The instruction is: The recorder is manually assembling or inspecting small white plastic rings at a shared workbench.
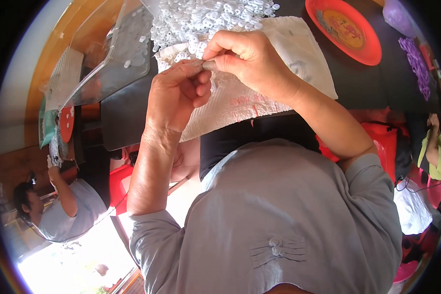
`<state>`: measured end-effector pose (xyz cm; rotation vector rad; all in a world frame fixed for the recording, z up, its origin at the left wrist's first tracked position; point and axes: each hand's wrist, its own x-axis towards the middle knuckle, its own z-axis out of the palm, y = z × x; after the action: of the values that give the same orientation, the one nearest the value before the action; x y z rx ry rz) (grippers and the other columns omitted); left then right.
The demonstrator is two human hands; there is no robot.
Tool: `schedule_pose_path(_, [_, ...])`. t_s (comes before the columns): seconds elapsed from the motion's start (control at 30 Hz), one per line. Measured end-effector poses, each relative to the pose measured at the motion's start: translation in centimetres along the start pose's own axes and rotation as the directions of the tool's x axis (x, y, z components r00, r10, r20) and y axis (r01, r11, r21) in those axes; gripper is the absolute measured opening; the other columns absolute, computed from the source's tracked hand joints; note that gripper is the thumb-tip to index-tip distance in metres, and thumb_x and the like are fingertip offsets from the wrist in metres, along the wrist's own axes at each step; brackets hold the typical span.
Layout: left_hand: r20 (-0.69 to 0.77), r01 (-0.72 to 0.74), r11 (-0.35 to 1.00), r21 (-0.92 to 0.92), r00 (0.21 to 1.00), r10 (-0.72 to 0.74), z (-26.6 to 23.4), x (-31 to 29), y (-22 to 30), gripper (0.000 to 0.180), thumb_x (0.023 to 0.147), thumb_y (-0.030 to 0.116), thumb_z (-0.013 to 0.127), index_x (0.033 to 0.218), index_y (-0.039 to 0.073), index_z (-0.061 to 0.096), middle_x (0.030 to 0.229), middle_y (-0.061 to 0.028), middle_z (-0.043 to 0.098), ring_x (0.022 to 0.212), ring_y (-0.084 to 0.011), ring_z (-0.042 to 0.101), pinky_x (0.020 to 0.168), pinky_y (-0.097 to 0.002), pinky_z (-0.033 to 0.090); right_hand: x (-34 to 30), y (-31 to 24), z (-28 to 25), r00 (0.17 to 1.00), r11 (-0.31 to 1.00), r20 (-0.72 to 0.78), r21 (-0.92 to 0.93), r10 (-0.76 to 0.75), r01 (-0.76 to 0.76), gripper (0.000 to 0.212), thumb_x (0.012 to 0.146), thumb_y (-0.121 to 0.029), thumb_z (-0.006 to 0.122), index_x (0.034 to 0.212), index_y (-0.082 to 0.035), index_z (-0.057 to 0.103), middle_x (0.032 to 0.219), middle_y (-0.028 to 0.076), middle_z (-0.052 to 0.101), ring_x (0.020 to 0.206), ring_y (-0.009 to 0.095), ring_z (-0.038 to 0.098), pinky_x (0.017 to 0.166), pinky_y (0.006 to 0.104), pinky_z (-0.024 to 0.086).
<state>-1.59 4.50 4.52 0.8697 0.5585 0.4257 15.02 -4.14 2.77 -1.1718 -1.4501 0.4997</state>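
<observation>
Above a cream towel [259, 88], the fingertips of both hands meet. My left hand [177, 93] is closed in a pinch, its other fingers curled in. From the right, my right hand [255, 59] pinches thumb against forefinger at the same spot. Whatever sits between the fingertips is too small or hidden to name. Just beyond the hands lies a heap of small white ring-shaped pieces [201, 22], spilling onto the towel's far edge.
A clear plastic box [100, 81] with a few white pieces stands at the left. To the far right are a red oval plate [345, 29] and a bundle of purple strands [416, 66] on the dark table [125, 125]. Another person [66, 210] works at the left.
</observation>
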Motion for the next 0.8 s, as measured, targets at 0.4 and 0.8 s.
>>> schedule_pose_path(0.4, [0.661, -0.495, -0.508, 0.705, 0.719, 0.217, -0.4, 0.1, -1.4, 0.015, 0.071, 0.002, 0.063, 0.086, 0.007, 0.064, 0.084, -0.0075, 0.053, 0.078, -0.0267, 0.057, 0.065, -0.0376, 0.051, -0.5, 0.5, -0.8, 0.997, 0.998, -0.060, -0.014, 0.055, -0.056, 0.004, 0.084, 0.000, 0.063, 0.087, 0.000, 0.059, 0.075, 0.001, 0.059, 0.072, 0.007, 0.054, 0.067, 0.0237, 0.045])
schedule_pose_path(0.8, [0.281, -0.345, 0.044, 0.937, 0.826, 0.488, -1.2, -1.5, -2.0, 0.008, 0.079, 0.001, 0.068, 0.084, 0.001, 0.062, 0.076, -0.0053, 0.061, 0.068, -0.0164, 0.061, 0.062, -0.0285, 0.050, -0.4, 0.6, -0.7, 0.999, 0.998, 0.000, -0.043, 0.052, -0.052, 0.004, 0.086, -0.002, 0.061, 0.086, 0.000, 0.058, 0.073, 0.001, 0.059, 0.070, 0.007, 0.054, 0.065, 0.0228, 0.044])
